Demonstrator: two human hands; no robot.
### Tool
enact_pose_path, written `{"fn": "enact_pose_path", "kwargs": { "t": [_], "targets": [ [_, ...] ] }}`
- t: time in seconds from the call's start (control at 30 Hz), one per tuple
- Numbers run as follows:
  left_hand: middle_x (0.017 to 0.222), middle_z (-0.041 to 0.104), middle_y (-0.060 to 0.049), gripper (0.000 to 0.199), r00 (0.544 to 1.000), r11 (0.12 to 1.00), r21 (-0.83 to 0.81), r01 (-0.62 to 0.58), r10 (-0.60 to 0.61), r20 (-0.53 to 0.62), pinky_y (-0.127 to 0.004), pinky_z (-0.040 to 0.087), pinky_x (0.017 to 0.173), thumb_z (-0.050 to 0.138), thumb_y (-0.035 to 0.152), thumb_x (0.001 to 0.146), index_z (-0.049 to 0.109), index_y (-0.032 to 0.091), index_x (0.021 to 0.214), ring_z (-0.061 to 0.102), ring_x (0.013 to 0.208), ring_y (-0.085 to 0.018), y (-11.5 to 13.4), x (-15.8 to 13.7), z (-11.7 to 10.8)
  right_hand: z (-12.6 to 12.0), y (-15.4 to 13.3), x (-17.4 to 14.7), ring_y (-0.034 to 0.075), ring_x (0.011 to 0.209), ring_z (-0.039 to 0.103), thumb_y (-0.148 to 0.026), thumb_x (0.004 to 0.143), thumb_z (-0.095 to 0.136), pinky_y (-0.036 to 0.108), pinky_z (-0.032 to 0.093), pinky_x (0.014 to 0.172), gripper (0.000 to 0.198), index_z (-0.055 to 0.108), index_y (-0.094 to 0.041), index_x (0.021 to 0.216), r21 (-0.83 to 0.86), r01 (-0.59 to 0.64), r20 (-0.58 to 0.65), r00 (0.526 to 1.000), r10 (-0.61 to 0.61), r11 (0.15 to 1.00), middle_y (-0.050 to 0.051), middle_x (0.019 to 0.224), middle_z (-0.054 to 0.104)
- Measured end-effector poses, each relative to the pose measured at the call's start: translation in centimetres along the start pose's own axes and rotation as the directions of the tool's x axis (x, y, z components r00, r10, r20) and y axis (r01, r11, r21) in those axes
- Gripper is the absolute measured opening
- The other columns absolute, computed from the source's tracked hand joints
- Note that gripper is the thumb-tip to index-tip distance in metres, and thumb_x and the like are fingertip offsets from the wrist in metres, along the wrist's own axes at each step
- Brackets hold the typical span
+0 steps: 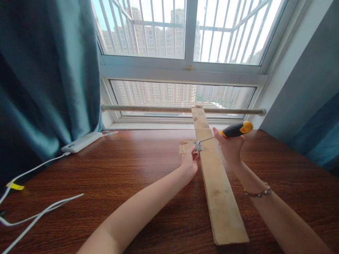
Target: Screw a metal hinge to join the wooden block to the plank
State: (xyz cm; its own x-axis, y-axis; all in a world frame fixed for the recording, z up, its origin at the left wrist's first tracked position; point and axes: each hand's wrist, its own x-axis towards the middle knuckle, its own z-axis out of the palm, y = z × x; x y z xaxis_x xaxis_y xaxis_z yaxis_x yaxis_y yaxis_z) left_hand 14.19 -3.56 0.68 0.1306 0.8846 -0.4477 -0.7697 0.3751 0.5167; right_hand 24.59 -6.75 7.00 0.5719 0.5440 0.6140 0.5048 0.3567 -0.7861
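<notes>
A long wooden board [218, 187] lies on the brown table, pointing toward the window. Against its left edge sits a short wooden piece [185, 146]. A small metal hinge [198, 146] spans the joint between the two. My left hand [190, 163] is closed at this joint, its thumb pressed on the hinge and its other fingers partly hidden. My right hand [230, 146] grips a screwdriver [233, 129] with a black and yellow handle. The screwdriver's shaft slants down to the left, and its tip meets the hinge; any screw there is too small to make out.
A white power strip [82, 142] lies at the table's back left, with white cables [39, 215] running along the left side. A yellow tag [16, 186] is near them. A horizontal rail [148, 108] crosses before the window, close to the board's far end. Blue curtains [50, 70] hang left.
</notes>
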Motion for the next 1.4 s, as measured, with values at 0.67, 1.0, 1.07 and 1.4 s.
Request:
{"fn": "enact_pose_path", "kwargs": {
  "t": [0.67,1.0,1.07,1.4],
  "targets": [
    [0.065,0.065,-0.001,0.010,1.000,1.000,-0.012,-0.001,0.000,-0.022,-0.026,0.049,0.059,0.061,0.006,0.070,0.058,0.015,0.073,0.057,0.052,-0.011,-0.4,0.7,-0.1,-1.3,-0.3,1.5,0.009,0.039,0.042,-0.033,0.064,0.065,0.021,0.032,0.040,0.034,0.044,-0.018,0.043,-0.115,-0.016,0.006,1.000,0.017,0.993,-0.004,0.039,0.043],
    [0.067,0.066,-0.002,0.010,1.000,1.000,0.002,-0.003,0.003,-0.001,-0.026,0.048,0.060,0.061,0.007,0.070,0.060,0.015,0.074,0.058,0.054,-0.012,-0.3,0.5,-0.1,-1.0,-1.2,0.6,0.010,0.042,0.044,-0.035,0.064,0.066,0.023,0.036,0.043,0.029,0.049,-0.018,0.047,-0.087,0.056,0.002,0.998,-0.056,0.995,-0.004,0.042,0.045],
    [0.067,0.066,-0.001,0.009,1.000,1.000,0.005,-0.005,0.005,0.011,-0.026,0.048,0.060,0.061,0.007,0.070,0.060,0.015,0.074,0.058,0.054,-0.011,-0.3,0.4,-0.1,-0.8,-1.3,0.3,0.010,0.041,0.043,-0.036,0.065,0.065,0.023,0.035,0.042,0.028,0.050,-0.018,0.050,-0.029,0.025,0.008,1.000,-0.025,0.999,-0.004,0.042,0.044],
    [0.066,0.067,-0.002,0.007,0.999,1.000,0.011,0.007,-0.007,0.031,-0.025,0.047,0.060,0.059,0.008,0.072,0.061,0.014,0.073,0.058,0.053,-0.011,-0.1,0.0,-0.1,-0.3,-0.7,-0.7,0.011,0.042,0.043,-0.042,0.067,0.066,0.024,0.034,0.043,0.036,0.044,-0.021,0.048,-0.061,0.009,0.081,0.997,-0.004,0.998,-0.004,0.044,0.045]
  ]
}}
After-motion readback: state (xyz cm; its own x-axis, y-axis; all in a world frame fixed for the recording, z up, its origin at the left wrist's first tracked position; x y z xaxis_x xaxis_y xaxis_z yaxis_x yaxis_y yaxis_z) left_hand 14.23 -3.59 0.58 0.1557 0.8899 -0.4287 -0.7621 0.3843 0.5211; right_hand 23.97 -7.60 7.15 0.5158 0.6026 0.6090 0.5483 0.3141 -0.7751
